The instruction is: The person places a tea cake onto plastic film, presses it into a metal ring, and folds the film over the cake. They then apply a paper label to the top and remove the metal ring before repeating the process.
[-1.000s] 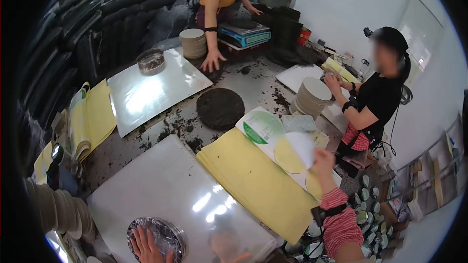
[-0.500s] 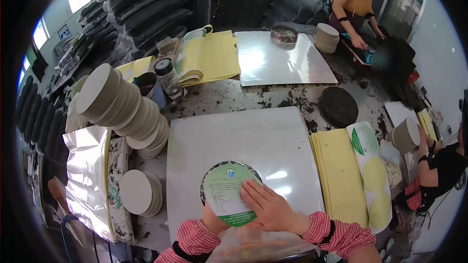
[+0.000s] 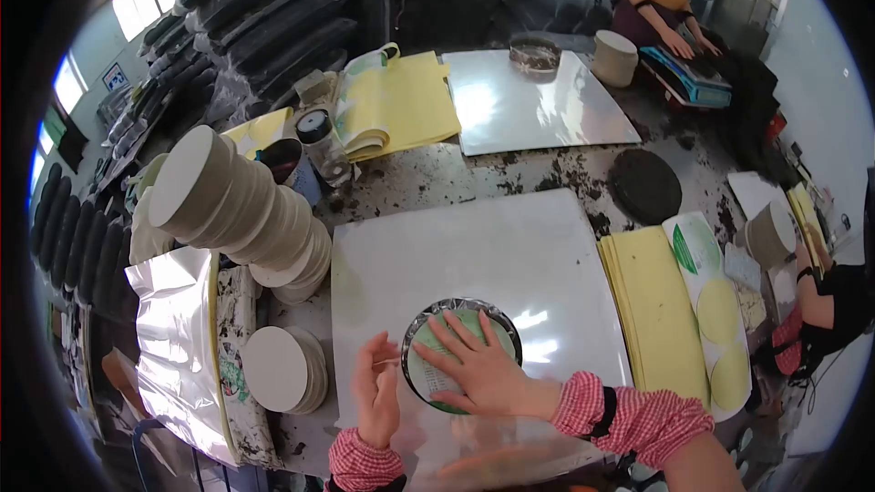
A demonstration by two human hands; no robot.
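A round green printed label [image 3: 442,326] lies inside a dark-rimmed round piece [image 3: 513,339] on the pale board [image 3: 456,246]. My right hand [image 3: 474,366] rests flat on the label with its fingers spread, covering much of it. Just left of the round piece, my left hand [image 3: 375,392] is raised on edge, its fingers apart and holding nothing. Both of my sleeves are red and white checked.
Stacked grey discs [image 3: 273,369] stand at the left, near a silvery sheet [image 3: 178,346]. Yellow sheets [image 3: 652,314] and a label strip [image 3: 715,310] lie right. A dark disc [image 3: 644,186] sits behind. Two people work at the right.
The label has gone from my two hands down into the round piece. My right hand has flattened over it, and my left hand has come out to the left, free.
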